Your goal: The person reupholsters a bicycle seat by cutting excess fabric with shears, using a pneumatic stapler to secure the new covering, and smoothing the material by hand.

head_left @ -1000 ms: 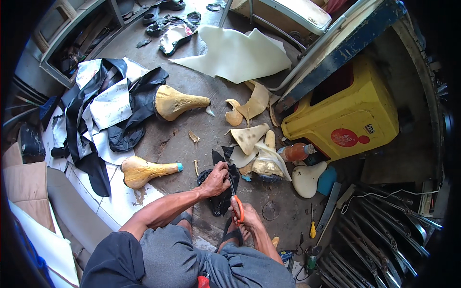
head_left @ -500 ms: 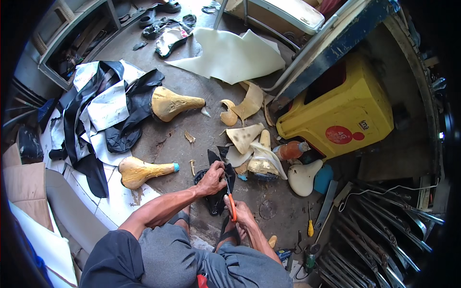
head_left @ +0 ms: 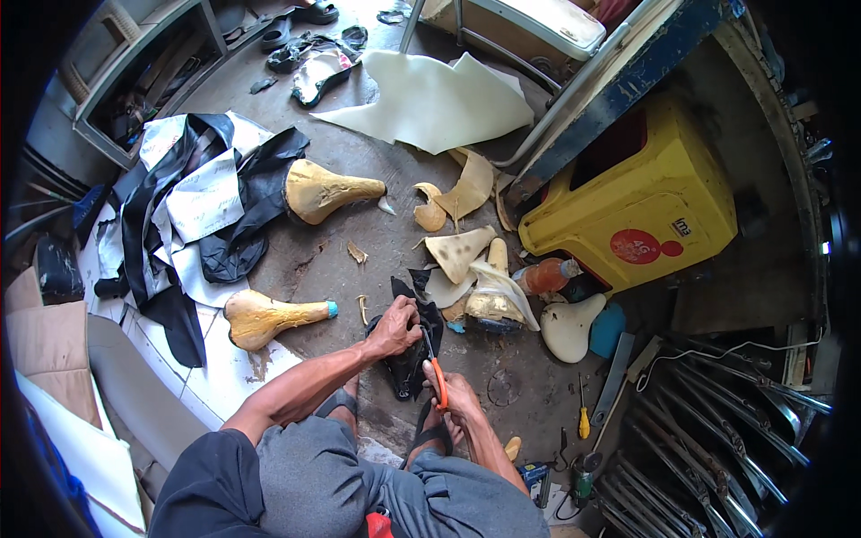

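Pinched in the fingers of my left hand point(head_left: 393, 328) is a piece of black sheet material point(head_left: 405, 369), which looks like vinyl. My right hand point(head_left: 457, 395) grips scissors point(head_left: 439, 384) with orange handles. Their blades point up and away, lying against the black piece just right of my left fingers; whether they are parted is hard to make out. To the left lies a bare bicycle saddle point(head_left: 269, 320) covered in yellowish foam, with a blue tip. Farther off rests a second foam saddle point(head_left: 327, 192). Right of the black piece sits another saddle base point(head_left: 493, 309) with pale covering over it.
Black and white sheet scraps point(head_left: 202, 197) are heaped at left. A pale foam sheet point(head_left: 439, 103) lies at the back. On the right are a yellow plastic stool point(head_left: 641, 197) on its side, an orange bottle point(head_left: 544, 276), a cream saddle point(head_left: 571, 328), a screwdriver point(head_left: 584, 421) and stacked metal tubes point(head_left: 708, 421).
Both hands stay nearly in place. The scissors and my right hand have shifted very slightly to the right; the view itself moved a little.
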Tool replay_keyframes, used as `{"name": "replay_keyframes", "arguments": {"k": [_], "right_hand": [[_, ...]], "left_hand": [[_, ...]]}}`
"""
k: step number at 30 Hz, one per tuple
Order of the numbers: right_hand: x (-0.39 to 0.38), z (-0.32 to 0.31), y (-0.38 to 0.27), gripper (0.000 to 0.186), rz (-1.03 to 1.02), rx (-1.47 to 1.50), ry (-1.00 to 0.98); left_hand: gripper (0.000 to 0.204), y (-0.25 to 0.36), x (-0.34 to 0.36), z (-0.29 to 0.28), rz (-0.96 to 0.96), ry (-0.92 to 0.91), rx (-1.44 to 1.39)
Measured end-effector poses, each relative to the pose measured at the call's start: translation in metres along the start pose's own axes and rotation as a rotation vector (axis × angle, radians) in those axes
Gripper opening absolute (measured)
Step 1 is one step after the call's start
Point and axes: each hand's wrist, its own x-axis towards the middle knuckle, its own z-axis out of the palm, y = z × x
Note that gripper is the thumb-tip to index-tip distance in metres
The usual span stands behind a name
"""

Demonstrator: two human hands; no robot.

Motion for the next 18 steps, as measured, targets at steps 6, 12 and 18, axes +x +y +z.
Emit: {"name": "replay_keyframes", "arguments": {"k": [6, 12, 18], "right_hand": [[-0.002, -0.004, 0.007, 0.066, 0.075, 0.090, -0.052], [-0.007, -0.002, 0.001, 0.065, 0.076, 0.080, -0.072], [-0.030, -0.004, -0.004, 0.066, 0.080, 0.081, -0.076]], "left_hand": [[0.027, 0.020, -0.001, -0.007, 0.026, -0.120, 0.053], [0.028, 0.015, -0.010, -0.004, 0.093, -0.093, 0.241], [0.017, 0.023, -0.020, 0.009, 0.051, 0.000, 0.413]]}}
